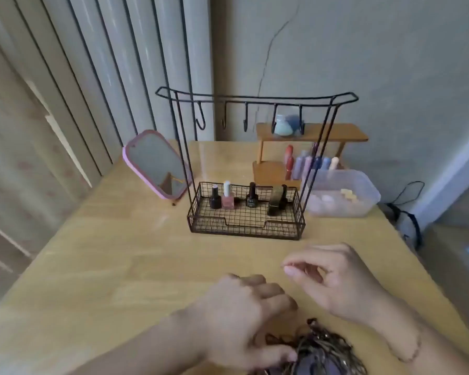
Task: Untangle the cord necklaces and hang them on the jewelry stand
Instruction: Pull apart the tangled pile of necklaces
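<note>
A dark tangle of cord necklaces (325,347) lies on the wooden table (119,266) at the near edge. My left hand (241,318) has its curled fingers and thumb on the left side of the tangle and grips it. My right hand (336,277) hovers above and beyond the tangle, thumb and forefinger pinched together; no cord shows between them. The black wire jewelry stand (255,100) rises at the middle of the table, its several hooks bare. Several nail polish bottles (228,197) stand in its mesh basket base.
A pink-framed mirror (156,163) leans left of the stand. Behind it are a small wooden shelf (312,132) with bottles and a clear plastic box (344,193). The table's right edge drops to the floor, where there is a black cable (409,196).
</note>
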{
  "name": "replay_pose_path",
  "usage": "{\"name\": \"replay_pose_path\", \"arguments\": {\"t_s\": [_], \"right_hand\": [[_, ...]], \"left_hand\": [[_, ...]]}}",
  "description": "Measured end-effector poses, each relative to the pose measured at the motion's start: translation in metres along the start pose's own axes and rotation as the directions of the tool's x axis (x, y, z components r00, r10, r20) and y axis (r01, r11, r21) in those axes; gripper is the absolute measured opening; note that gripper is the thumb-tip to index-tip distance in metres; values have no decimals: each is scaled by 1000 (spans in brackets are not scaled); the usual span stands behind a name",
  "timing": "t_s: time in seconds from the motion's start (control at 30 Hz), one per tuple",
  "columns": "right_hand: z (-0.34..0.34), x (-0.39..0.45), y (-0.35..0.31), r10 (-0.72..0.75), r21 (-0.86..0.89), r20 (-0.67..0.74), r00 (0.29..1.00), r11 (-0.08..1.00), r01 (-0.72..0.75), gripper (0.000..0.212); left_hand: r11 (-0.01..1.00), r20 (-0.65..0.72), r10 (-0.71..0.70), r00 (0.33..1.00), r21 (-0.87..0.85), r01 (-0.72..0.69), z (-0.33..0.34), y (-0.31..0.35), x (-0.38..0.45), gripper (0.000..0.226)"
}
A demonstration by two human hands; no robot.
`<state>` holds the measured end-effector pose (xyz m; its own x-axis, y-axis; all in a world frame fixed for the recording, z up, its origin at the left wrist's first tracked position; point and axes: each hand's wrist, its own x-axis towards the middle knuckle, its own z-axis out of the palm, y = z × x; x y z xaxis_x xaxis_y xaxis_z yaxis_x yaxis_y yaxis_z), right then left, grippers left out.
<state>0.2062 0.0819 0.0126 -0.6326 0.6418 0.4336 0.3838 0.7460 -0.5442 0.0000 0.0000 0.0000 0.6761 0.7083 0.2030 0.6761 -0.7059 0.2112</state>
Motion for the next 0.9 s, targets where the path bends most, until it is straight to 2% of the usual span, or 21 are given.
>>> {"name": "replay_pose_path", "arguments": {"t_s": [0.07, 0.17, 0.23, 0.3, 0.4, 0.43, 0.5, 0.53, 0.6, 0.67, 0.7, 0.73, 0.77, 0.8, 0.83, 0.87, 0.9], "right_hand": [[15, -22, 0, 65, -61, 15, 998, 996, -64, 16], [26, -56, 7, 183, -69, -30, 983, 980, -185, 18], [29, -85, -1, 267, -44, -18, 963, 962, -268, 21], [25, -105, -11, 326, -66, 79, 942, 945, -321, 29], [27, -112, -8, 361, -272, 267, 894, 918, -289, 54], [30, -108, -4, 371, -296, 268, 889, 910, -290, 49], [35, -92, -3, 377, -273, 156, 913, 905, -327, 17], [36, -81, -1, 377, -250, 104, 920, 905, -343, 4], [37, -55, 6, 368, -155, 54, 928, 922, -356, 12], [38, -33, 10, 376, 83, 18, 926, 923, -376, 19], [39, -27, 12, 411, 267, -12, 912, 880, -393, 23], [41, -25, 14, 476, 477, -32, 879, 780, -405, 26], [44, -25, 16, 549, 621, -42, 835, 668, -409, 29], [45, -29, 19, 608, 688, -48, 792, 595, -415, 31], [45, -33, 24, 635, 684, -62, 770, 589, -431, 35], [44, -37, 30, 646, 619, -94, 757, 634, -464, 39], [40, -39, 36, 641, 512, -149, 753, 701, -496, 41]], "left_hand": [[993, 14, -101, 995, -55, 102, 32, 26, -5, 64], [986, 15, -77, 997, 152, 74, 80, 42, -12, 81], [981, -25, -108, 994, 161, 111, 90, 49, -19, 71], [978, -51, -159, 986, 126, 164, 83, 43, -24, 53], [958, -85, -286, 954, -50, 283, 67, 19, -24, 29], [935, -116, -345, 931, -129, 331, 62, 8, -23, 26], [858, -188, -470, 863, -325, 397, 54, -11, -21, 21], [788, -189, -532, 825, -468, 400, 51, -19, -21, 24], [613, -165, -588, 792, -729, 304, 45, -29, -24, 33], [445, -157, -597, 787, -881, 161, 42, -39, -32, 33], [380, -149, -601, 785, -918, 116, 40, -43, -35, 33], [321, -140, -610, 780, -943, 82, 39, -45, -39, 31], [254, -123, -631, 766, -966, 54, 37, -48, -44, 29], [185, -99, -656, 748, -982, 32, 33, -50, -49, 28], [154, -78, -680, 729, -987, 37, 30, -54, -53, 27], [205, -79, -708, 701, -974, 98, 27, -57, -57, 24], [312, -105, -740, 665, -929, 200, 25, -60, -61, 21]]}}
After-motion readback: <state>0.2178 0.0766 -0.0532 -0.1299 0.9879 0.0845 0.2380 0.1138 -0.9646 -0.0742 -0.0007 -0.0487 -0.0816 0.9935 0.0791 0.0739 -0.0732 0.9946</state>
